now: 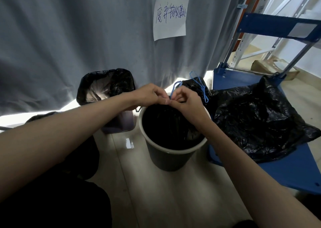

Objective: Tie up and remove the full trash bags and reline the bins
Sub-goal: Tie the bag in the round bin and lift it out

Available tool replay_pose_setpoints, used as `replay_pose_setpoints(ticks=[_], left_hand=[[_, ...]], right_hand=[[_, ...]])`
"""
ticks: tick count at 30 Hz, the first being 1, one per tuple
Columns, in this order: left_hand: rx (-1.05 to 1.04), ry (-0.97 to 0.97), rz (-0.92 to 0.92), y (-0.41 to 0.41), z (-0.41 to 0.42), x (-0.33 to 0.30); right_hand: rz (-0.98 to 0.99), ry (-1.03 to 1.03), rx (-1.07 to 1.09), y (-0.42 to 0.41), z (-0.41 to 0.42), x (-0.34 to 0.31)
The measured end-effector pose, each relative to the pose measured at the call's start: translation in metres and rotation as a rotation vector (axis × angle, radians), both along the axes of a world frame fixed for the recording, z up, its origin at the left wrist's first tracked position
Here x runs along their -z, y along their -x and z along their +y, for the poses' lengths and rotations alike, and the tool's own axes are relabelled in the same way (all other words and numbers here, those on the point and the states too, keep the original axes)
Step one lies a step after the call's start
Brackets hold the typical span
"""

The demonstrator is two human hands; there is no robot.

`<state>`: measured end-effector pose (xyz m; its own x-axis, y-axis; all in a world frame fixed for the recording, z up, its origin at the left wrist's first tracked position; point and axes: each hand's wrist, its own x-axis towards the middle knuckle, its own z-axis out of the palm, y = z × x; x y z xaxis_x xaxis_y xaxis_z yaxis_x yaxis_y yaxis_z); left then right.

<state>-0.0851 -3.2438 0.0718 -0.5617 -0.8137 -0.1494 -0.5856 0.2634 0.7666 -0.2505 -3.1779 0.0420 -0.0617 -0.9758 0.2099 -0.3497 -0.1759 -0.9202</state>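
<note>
**Listener:** Hands first, please. What are they doing?

**Me:** Hands meet over the far rim of the round bin (173, 150), which stands on the floor just in front of me. My left hand (147, 95) and my right hand (186, 100) are both curled, fingertips touching each other, and each pinches the blue drawstring (175, 87) of the black bag (165, 121) that sits inside that bin. One loop of the string stands up between my hands.

**Listener:** So which step is this?

**Me:** Tying up, I judge. The bag's mouth looks gathered under my fingers, and the bag is not yet lifted out. Whether the knot is finished I cannot tell; my fingers hide it.

**Listener:** What does the next move call for?

**Me:** Probably pulling the string ends apart to cinch the knot, then keeping a grip on the string and lifting the bag straight up, clear of the rim.

**Listener:** Where would it go?

**Me:** Likely to the right. A blue cart (286, 172) stands there, and a loose black bag (257, 121) lies on its deck. Just beyond my right hand sits a tied bag (194, 86) with its own blue string.

**Listener:** Anything to the left?

**Me:** A second bin (119, 123), far left of my hands, wearing a black liner (104, 85) folded over its rim. Behind everything hangs a grey curtain (69, 36) with a handwritten paper sign (170, 18).
</note>
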Motion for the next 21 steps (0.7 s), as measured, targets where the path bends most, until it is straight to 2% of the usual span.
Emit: replay_pose_setpoints(ticks=[3, 9, 15, 21], left_hand=[[0.001, -0.1, 0.017, -0.004, -0.001, -0.001], [0.035, -0.186, 0.009, -0.006, 0.002, -0.004], [0.009, -0.21, -0.031, -0.005, 0.003, -0.006], [-0.018, -0.263, -0.004, -0.004, 0.002, -0.006]], right_hand=[[0.178, 0.072, -0.011, -0.002, 0.001, 0.001], [0.328, 0.122, 0.057, -0.005, 0.001, 0.008], [0.359, 0.115, 0.1, -0.01, 0.004, 0.012], [0.298, 0.072, 0.136, -0.013, 0.005, 0.013]])
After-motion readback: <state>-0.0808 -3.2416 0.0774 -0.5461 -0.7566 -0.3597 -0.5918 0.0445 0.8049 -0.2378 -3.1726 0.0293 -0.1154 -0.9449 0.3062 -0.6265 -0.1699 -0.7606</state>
